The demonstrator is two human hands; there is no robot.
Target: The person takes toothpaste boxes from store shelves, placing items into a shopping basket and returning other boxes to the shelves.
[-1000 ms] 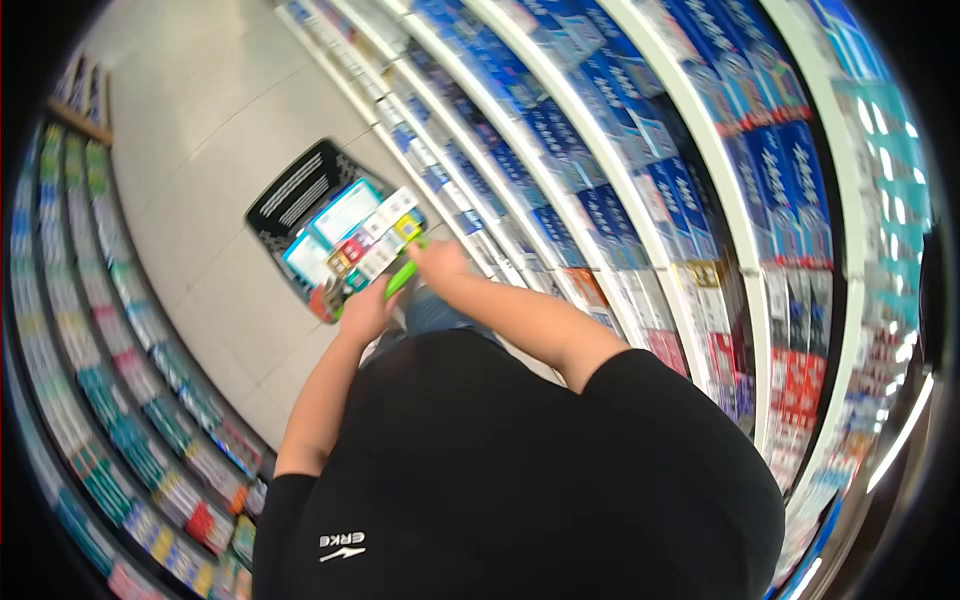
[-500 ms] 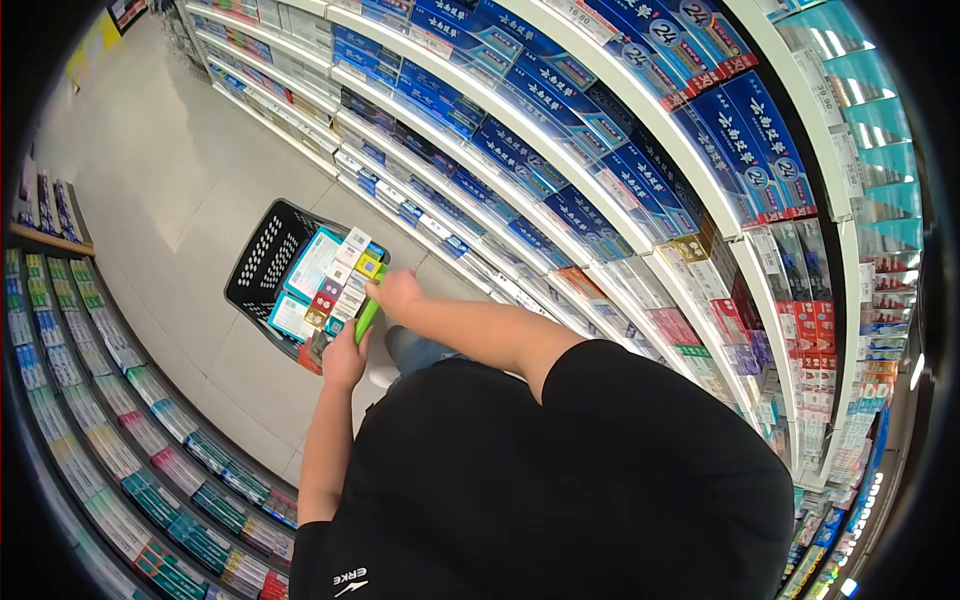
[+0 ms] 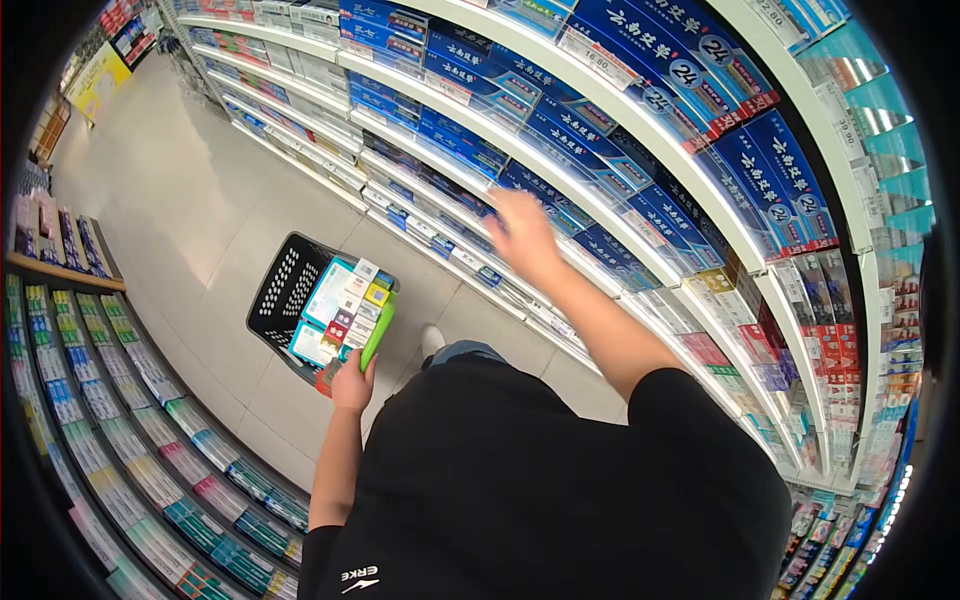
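Note:
My left hand [image 3: 352,384] is closed round the near end of a green handle [image 3: 379,330] on a black shopping basket [image 3: 275,300]. Inside the basket lie several small boxes [image 3: 352,300] and flat packs in white and turquoise [image 3: 328,290]. My right hand [image 3: 525,232] is off the handle, in front of the shelves on the right, close to rows of dark blue toothpaste boxes [image 3: 585,130]. Motion smears its fingers, so I cannot make out whether it touches a box.
Lit shelves [image 3: 480,180] of boxed goods curve along the right side. To the left stands a lower rack [image 3: 150,430] of packaged toothbrushes. Pale floor tiles [image 3: 170,200] run between them, and a yellow sign [image 3: 98,82] stands far off.
My right hand has let go of the green handle and moved up and right to the blue boxes. My left hand still holds the handle. The view has shifted a little.

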